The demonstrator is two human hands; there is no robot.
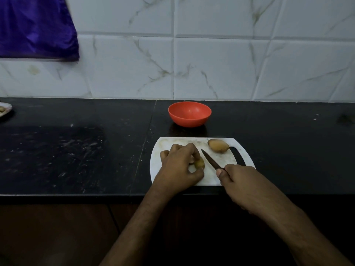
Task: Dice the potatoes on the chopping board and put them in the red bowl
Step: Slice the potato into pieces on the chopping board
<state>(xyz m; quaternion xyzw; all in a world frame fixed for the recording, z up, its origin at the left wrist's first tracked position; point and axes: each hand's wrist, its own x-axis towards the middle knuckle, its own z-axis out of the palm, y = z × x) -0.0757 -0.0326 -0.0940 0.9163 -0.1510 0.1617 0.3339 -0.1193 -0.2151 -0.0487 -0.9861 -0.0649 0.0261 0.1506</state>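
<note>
While the left hand (179, 166) curls over a small potato (199, 163) near the middle of the white chopping board (221, 175), pinching it between fingertips and thumb, the right hand (242, 181) is wrapped round the handle of a dark knife (210, 160) whose tip points toward eleven o'clock, the blade just beside that potato and, as far as I can tell, not yet in it. From the head view, the only one there is, I would say the first cut is about to be made. To do it well, the fingertips should tuck back from the blade, and the round potato wants halving first so that a flat face sits on the board and stops it rolling. The held potato is tan-skinned, smooth and mostly hidden under the fingers. A second potato (218, 145), whole, oval and unpeeled, lies at one o'clock on the board, next to its handle slot. The red bowl (189, 114) stands on the black counter (76, 150) at twelve o'clock, just beyond the board, and looks empty.
</note>
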